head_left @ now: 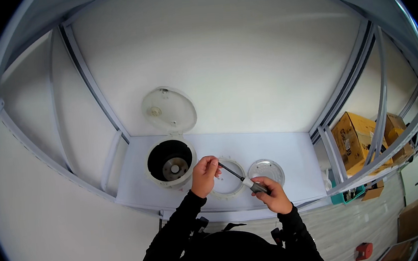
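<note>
My right hand [273, 197] is wrapped round the grey and white handle of a screwdriver [232, 171], whose dark shaft slants up and to the left. At its tip, the fingers of my left hand [204, 175] are pinched together; any small part between them is too small to make out. Below the tool lies a white plastic ring [236, 193] on the table. A round silver metal plate [275, 169] lies to its right. At the left stands a white rice cooker body [151, 174], its dark inside showing a round metal heating plate [168, 172]. Its lid [179, 108] is raised.
The white table [134, 186] stands against a pale panel, with metal frame posts at both sides. Cardboard boxes [352, 143] sit on a shelf at the right. A teal basket [338, 198] and a red object [364, 251] are lower right.
</note>
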The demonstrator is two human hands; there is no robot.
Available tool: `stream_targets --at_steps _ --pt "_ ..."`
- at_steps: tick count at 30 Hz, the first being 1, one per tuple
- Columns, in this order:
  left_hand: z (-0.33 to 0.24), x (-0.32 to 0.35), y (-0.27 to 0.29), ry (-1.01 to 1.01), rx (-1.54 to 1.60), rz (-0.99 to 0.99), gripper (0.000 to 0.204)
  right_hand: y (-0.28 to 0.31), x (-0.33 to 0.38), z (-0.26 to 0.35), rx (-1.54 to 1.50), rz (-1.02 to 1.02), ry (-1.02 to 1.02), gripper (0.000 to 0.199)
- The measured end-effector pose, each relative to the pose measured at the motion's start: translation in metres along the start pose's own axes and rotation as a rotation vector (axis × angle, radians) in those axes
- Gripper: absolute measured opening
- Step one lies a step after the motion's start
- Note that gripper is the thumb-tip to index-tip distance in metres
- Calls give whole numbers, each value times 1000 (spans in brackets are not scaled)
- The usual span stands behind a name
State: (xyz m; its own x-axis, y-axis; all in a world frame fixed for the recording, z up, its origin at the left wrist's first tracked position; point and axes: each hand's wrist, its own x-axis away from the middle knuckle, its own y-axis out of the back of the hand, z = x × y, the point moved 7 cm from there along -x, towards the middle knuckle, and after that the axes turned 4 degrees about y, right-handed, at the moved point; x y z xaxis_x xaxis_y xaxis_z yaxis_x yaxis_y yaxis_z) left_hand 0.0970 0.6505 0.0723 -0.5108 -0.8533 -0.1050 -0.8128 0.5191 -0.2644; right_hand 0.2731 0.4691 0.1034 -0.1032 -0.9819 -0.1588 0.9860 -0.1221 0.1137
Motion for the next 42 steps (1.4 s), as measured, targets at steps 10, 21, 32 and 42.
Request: stream_targets --at_steps 10,21,32,42 --pt "-21 5 37 1 67 -4 57 -53 -37 2 20 2 68 51" --pt "-65 -27 123 131 -76 130 43 -157 -116 35 31 -136 66 60" --pt "-51 -77 186 193 64 366 44 -253 -175 33 213 -328 94 56" --pt "-76 -81 177 27 67 491 52 -270 -170 70 296 -486 77 54"
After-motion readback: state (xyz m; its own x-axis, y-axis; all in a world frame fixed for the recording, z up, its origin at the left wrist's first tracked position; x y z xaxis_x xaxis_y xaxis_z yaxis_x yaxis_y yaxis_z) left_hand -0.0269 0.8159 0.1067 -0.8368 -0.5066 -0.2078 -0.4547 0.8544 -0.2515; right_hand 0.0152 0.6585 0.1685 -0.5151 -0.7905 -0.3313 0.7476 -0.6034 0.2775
